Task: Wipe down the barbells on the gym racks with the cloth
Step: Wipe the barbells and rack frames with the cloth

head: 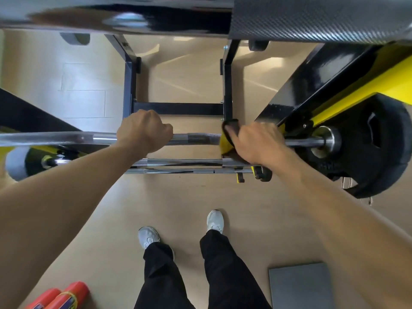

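A chrome barbell [196, 138] lies across the yellow and black rack at chest height, with a black weight plate [379, 150] on its right end. My left hand [145, 130] is closed around the bar left of centre. My right hand [256, 141] presses a dark cloth [230, 130] around the bar close to the right rack hook. Part of the cloth is hidden under my fingers. Two more chrome bars [182, 162] rest lower down behind the first.
A black bench frame [178, 108] stands under the bar. A padded black bench [312, 16] fills the top. The yellow rack upright [367, 85] rises at right. Orange dumbbells [64, 295] lie bottom left, a grey mat [298, 286] bottom right. My feet [214, 220] stand on beige floor.
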